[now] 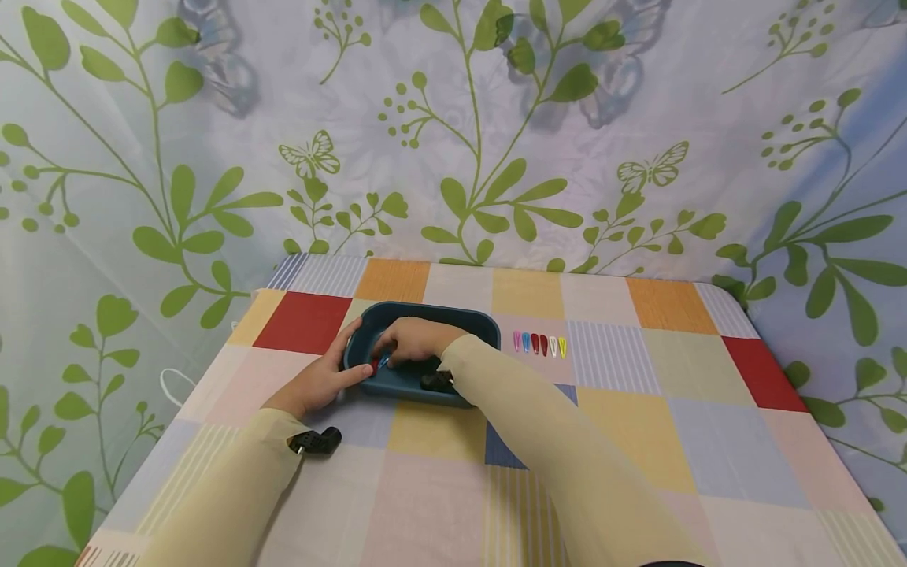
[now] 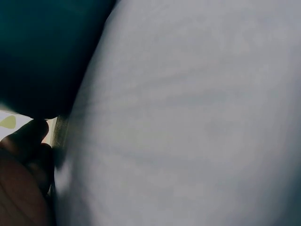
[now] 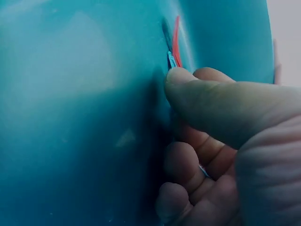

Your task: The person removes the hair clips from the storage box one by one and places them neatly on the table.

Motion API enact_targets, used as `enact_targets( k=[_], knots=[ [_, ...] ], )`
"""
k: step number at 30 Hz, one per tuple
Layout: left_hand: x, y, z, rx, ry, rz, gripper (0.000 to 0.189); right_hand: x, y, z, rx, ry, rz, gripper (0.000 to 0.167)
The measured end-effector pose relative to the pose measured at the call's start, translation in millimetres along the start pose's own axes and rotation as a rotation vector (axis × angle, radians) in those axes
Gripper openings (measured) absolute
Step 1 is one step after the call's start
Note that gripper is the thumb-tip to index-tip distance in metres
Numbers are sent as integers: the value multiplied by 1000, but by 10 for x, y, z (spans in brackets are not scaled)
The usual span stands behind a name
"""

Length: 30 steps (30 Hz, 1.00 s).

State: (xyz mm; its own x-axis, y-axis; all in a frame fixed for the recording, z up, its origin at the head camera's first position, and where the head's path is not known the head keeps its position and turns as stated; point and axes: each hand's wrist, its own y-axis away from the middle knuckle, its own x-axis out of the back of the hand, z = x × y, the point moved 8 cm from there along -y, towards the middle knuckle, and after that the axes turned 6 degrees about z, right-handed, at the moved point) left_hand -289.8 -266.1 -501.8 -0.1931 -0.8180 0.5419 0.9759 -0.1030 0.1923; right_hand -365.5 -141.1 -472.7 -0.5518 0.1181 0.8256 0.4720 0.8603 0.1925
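Seen from the head, over a cloth-covered counter (image 1: 439,488): reaching into the left part of a dark blue tray (image 1: 400,389) with the right hand (image 1: 418,340), pinching a slim blue clip (image 1: 383,362) between thumb and finger, just beside a red clip (image 1: 374,365) in the tray. Resting against the tray's left end with the left hand (image 1: 315,386), fingers extended along the outside, clenched on nothing, with thumb laid over the near left corner of the rim. Also showing, on the cloth just right of the tray, a row of six clips (image 1: 544,345) in pink, blue, two reds, white and yellow; beyond the tray, a curtain (image 1: 397,181) printed with green leaves and butterflies.

From the left wrist: showing the tray's outer side in deep shadow, with fingertips (image 2: 35,134) right below its edge and blurred pale cloth beside it.

From the right wrist: grasping the blue clip low inside the tray, with only its tip protruding past the thumb and the red clip standing next to it near the tray's curved wall; glimpsing something pale blue between the lower fingers, too small to identify.
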Motion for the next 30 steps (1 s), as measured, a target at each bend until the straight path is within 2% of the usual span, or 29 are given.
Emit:
enact_targets(
  k=[7, 15, 22, 30],
  knots=[
    [6, 8, 17, -10, -4, 1, 96, -51, -29, -22, 0, 44, -36, 37],
    [-8, 6, 17, -10, 22, 0, 94, -25, -33, 35, -24, 84, 22, 33],
    [0, 5, 23, -16, 29, 6, 92, 0, -37, 23, -4, 117, 48, 32],
    [4, 19, 58, -39, 43, 2, 96, 13, -22, -40, 63, 161, 64, 28]
  ],
)
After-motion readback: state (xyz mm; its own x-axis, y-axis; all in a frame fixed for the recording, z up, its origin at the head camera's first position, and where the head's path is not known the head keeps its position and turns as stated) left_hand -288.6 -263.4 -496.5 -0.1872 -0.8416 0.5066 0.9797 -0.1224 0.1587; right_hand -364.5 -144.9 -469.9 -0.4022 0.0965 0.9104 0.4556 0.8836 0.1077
